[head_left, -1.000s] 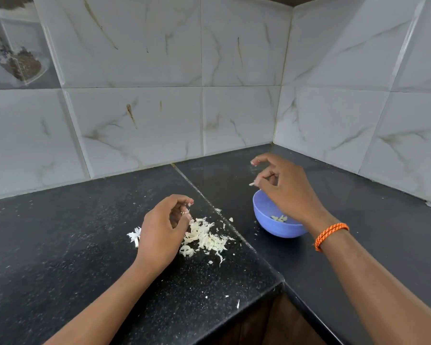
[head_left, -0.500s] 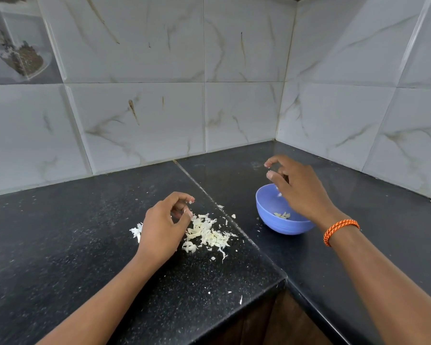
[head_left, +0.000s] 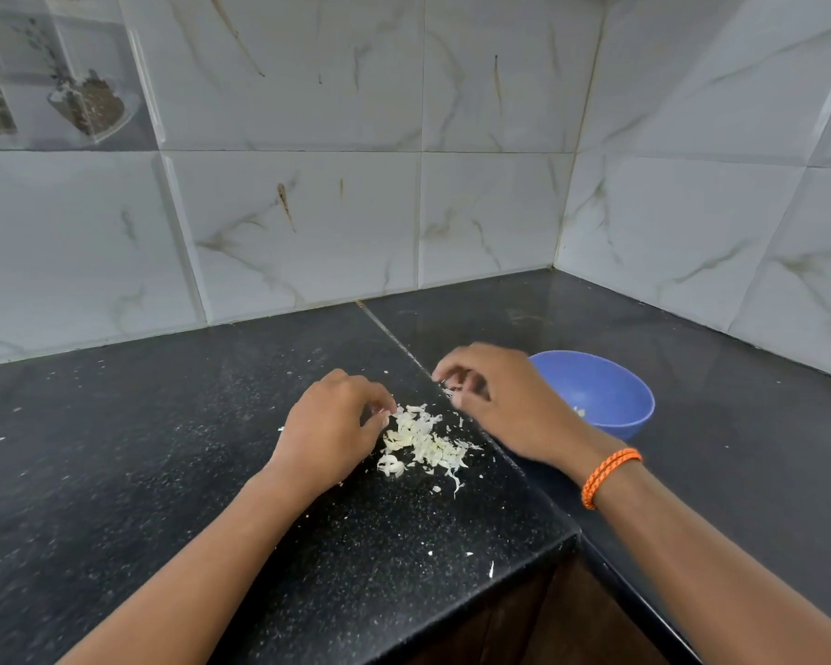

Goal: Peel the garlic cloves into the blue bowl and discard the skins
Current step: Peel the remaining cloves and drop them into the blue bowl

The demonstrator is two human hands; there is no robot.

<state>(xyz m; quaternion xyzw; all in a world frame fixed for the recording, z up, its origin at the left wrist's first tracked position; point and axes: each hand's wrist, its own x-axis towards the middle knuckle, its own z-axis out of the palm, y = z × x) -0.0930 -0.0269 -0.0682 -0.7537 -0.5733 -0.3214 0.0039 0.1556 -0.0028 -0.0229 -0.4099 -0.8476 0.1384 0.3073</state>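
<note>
Both hands curl over garlic skins beside blue bowl.

I've got a blue bowl on the right, pale cream skins on speckled black counter, an orange band, and grey-veined white tiles beyond.

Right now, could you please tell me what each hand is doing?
Left hand: fingers curled at the garlic skins; any hold cannot be told.
Right hand: blurred, curled; cannot be told.
</note>
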